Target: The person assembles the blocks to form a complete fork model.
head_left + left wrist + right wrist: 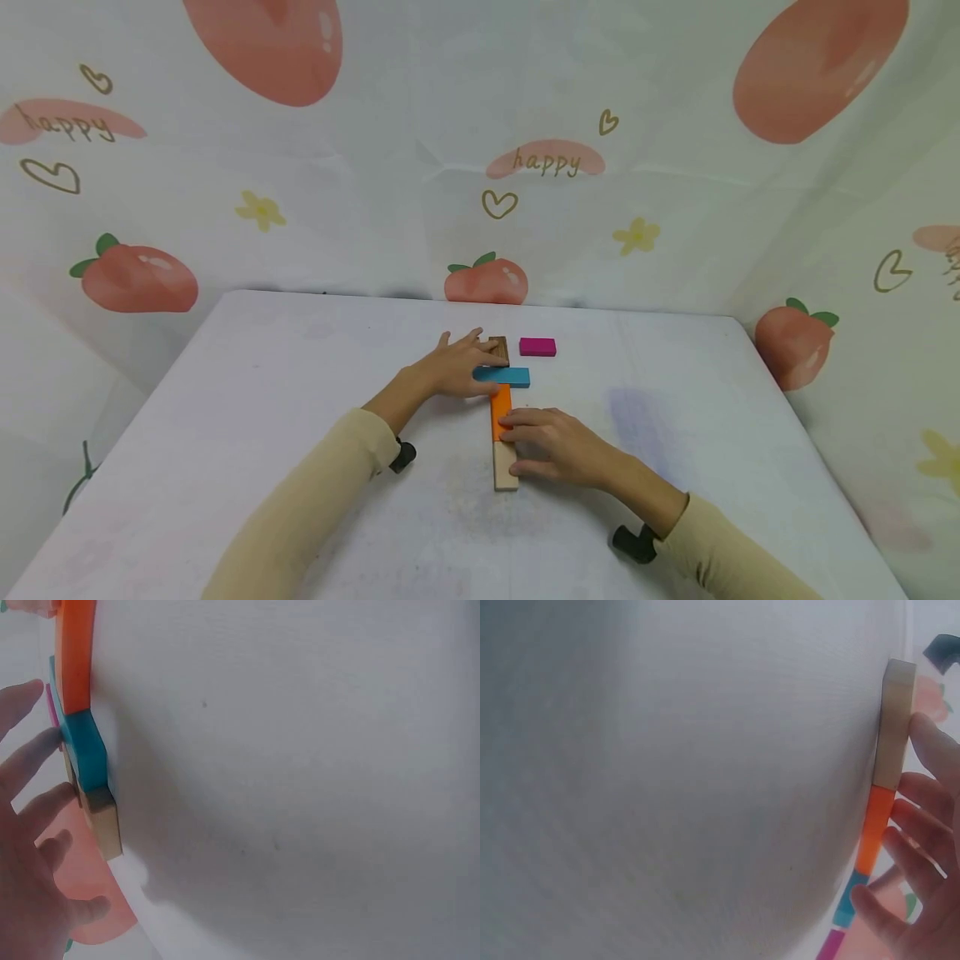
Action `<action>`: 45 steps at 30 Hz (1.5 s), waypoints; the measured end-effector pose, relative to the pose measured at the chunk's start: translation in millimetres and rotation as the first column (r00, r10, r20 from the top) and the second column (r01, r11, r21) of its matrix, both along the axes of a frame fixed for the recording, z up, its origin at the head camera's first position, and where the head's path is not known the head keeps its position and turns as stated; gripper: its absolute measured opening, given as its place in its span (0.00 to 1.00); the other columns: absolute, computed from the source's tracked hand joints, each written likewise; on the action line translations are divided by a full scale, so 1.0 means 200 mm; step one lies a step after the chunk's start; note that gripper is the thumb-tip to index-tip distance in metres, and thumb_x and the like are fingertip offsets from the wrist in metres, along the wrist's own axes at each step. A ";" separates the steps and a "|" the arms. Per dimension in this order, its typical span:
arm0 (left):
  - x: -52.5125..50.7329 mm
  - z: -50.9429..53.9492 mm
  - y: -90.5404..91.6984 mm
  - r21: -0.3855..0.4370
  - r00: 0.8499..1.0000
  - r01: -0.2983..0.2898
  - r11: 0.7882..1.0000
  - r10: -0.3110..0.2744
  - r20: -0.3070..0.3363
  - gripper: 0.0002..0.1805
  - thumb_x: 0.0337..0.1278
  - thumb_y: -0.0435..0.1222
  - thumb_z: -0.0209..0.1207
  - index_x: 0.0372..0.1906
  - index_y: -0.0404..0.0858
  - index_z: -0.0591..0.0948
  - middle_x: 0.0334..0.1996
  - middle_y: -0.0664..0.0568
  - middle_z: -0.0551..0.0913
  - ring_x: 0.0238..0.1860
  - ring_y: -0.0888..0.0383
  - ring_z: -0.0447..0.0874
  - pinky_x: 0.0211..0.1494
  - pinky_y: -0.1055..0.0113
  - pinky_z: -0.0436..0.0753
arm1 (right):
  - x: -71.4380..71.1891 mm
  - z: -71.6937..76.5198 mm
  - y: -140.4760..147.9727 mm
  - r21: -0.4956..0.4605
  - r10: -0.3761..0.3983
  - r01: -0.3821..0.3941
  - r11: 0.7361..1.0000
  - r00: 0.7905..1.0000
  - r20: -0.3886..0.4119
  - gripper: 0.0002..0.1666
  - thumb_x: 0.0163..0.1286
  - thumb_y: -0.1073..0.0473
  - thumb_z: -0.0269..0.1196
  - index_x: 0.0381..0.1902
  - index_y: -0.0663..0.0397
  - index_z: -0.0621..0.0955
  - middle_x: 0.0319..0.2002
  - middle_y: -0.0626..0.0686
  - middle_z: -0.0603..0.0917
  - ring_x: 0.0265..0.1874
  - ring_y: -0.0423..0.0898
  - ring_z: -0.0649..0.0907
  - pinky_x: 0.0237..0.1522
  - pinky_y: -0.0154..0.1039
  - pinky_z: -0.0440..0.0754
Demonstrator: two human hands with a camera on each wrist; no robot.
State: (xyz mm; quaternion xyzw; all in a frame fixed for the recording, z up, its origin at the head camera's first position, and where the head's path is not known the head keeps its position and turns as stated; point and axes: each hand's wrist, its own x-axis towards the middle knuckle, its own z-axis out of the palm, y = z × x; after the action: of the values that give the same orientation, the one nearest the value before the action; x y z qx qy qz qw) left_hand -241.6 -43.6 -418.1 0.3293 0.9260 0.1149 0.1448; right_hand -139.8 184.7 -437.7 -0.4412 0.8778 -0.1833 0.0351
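Note:
Several flat wooden blocks form a line on the white table. At its far end lies a brown block point(501, 343), then a blue block point(517, 377) set crosswise. An orange block point(501, 407) follows, with a plain wood block point(505, 468) at the near end. My left hand point(452, 368) reaches over the brown and blue blocks, its fingers spread and its thumb near the blue-orange join. Fingertips of my right hand point(558, 447) touch the orange block's right side, while its thumb rests by the plain block. Neither hand grips a block.
A magenta block point(537, 347) lies apart, right of the brown one. Behind the table point(300, 367) hangs a white cloth point(390, 208) printed with peaches and hearts. Black wrist devices sit at both sleeves.

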 end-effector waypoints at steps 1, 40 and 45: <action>0.00 0.00 0.00 -0.003 1.000 0.001 1.000 -0.001 -0.005 0.29 0.66 0.57 0.54 0.70 0.56 0.74 0.75 0.51 0.62 0.79 0.44 0.44 0.71 0.28 0.45 | 0.00 0.00 0.00 0.001 0.000 0.000 1.000 1.000 0.001 0.26 0.66 0.44 0.68 0.57 0.50 0.84 0.63 0.49 0.79 0.65 0.48 0.76 0.63 0.51 0.75; 0.02 -0.01 -0.02 0.016 1.000 -0.014 1.000 0.014 0.010 0.31 0.64 0.55 0.57 0.71 0.54 0.72 0.76 0.52 0.61 0.79 0.47 0.45 0.72 0.31 0.45 | 0.00 0.01 0.00 -0.010 0.001 -0.001 1.000 1.000 0.027 0.27 0.65 0.45 0.69 0.58 0.51 0.84 0.63 0.50 0.79 0.65 0.50 0.75 0.64 0.51 0.74; 0.02 -0.01 -0.03 0.033 1.000 -0.014 0.999 0.013 0.025 0.30 0.64 0.54 0.57 0.71 0.54 0.73 0.76 0.51 0.61 0.79 0.46 0.45 0.72 0.31 0.44 | 0.00 0.01 0.00 -0.018 0.005 -0.004 1.000 1.000 0.020 0.26 0.65 0.45 0.69 0.57 0.51 0.84 0.63 0.50 0.80 0.64 0.50 0.76 0.63 0.51 0.75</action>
State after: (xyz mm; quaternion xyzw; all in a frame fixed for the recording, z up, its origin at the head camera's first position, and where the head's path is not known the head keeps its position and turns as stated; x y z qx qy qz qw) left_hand -237.9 -49.2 -420.5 0.3239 0.9243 0.1351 0.1501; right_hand -139.8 184.5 -435.6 -0.4416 0.8748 -0.1954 0.0402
